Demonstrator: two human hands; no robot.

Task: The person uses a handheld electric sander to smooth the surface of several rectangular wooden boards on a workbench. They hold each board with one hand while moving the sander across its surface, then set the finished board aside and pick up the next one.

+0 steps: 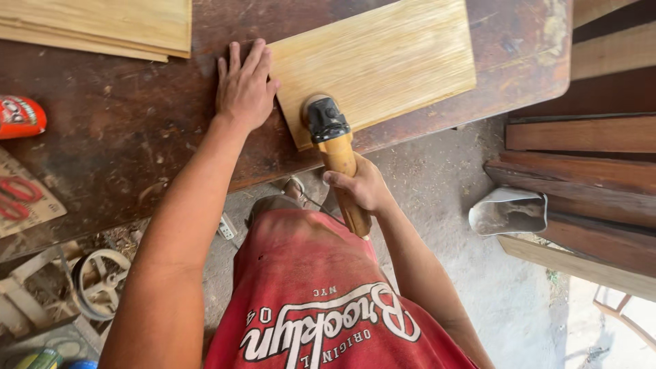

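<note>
A pale yellow wooden board point(383, 58) lies flat on a dark brown worktable point(123, 130). My left hand point(244, 89) presses flat on the table against the board's left edge, fingers spread. My right hand point(362, 188) grips the yellow handle of a sanding power tool point(331, 133). The tool's black head rests on the board's near corner, close to the table edge.
A stack of pale boards point(102, 24) lies at the table's far left. A red container point(20, 116) and a card with red scissors point(20, 198) sit at the left edge. Dark planks point(581, 178) and a metal scoop point(509, 212) lie on the floor to the right.
</note>
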